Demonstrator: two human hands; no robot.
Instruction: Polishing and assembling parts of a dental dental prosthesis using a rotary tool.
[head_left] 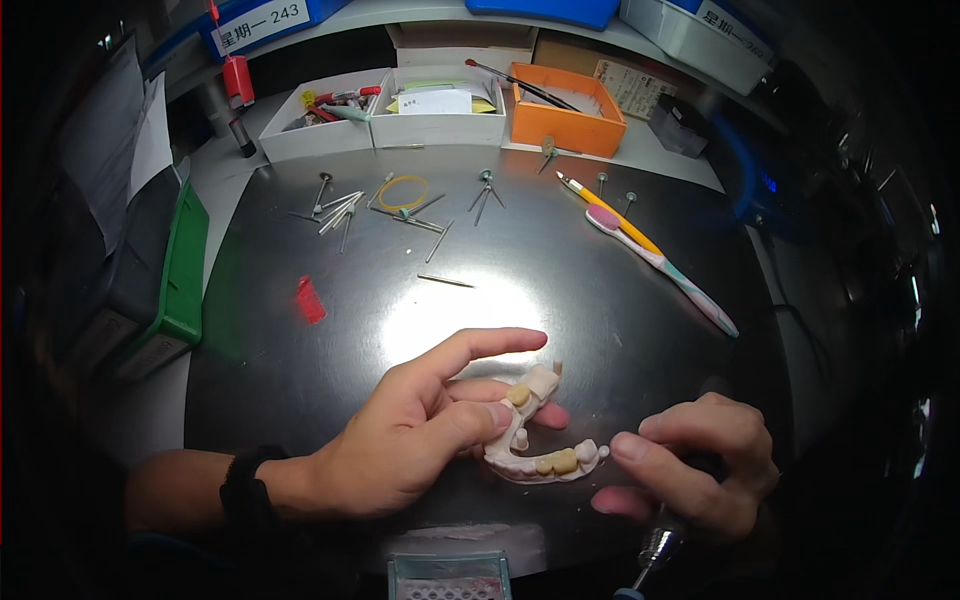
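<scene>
My left hand [410, 430] holds a horseshoe-shaped white dental model [510, 461] between thumb and fingers, its index finger stretched out above it. Yellowish tooth crowns sit on the model: one crown [518, 395] by my left thumb, others [558, 462] along the near arm. A pin sticks out past its far end. My right hand [705, 465] is at the near arm's right end, its fingertips beside a small white knob [604, 452]; whether they touch it I cannot tell. Folded in that hand is a rotary handpiece [660, 546], its metal nose pointing down and its body mostly hidden.
Loose burs and shanks [342, 212], a yellow rubber band [403, 192] and a red scrap [310, 300] lie on the dark bench mat. A toothbrush [665, 268] lies against a yellow pen-like tool [610, 212]. White boxes [437, 128] and an orange box [568, 135] stand behind.
</scene>
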